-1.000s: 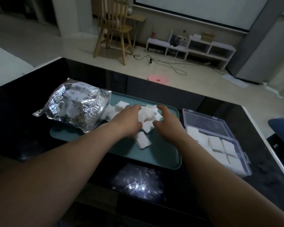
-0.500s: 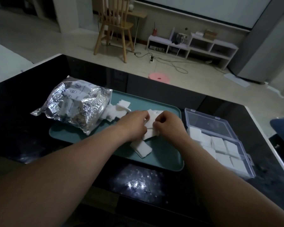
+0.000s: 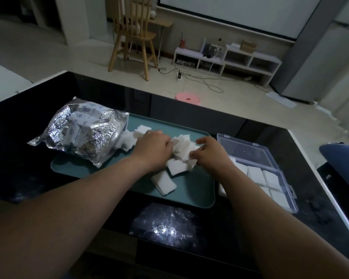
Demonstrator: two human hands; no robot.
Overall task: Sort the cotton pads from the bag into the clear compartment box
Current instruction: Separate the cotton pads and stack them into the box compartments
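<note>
The left hand (image 3: 153,151) is curling its fingers (image 3: 166,143) round a heap of cotton pads (image 3: 182,152) on the teal tray (image 3: 193,196); the right hand (image 3: 212,156) is pinching the heap's edge; the foil bag (image 3: 83,131) is lying over the tray's left end; the clear compartment box (image 3: 270,178), partly filled, is sitting on the bench (image 3: 28,168) just right.

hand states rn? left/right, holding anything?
Left hand: closed, fingers curled round the cotton pads.
Right hand: closed, pinching the other side of the same cotton pads.
</note>
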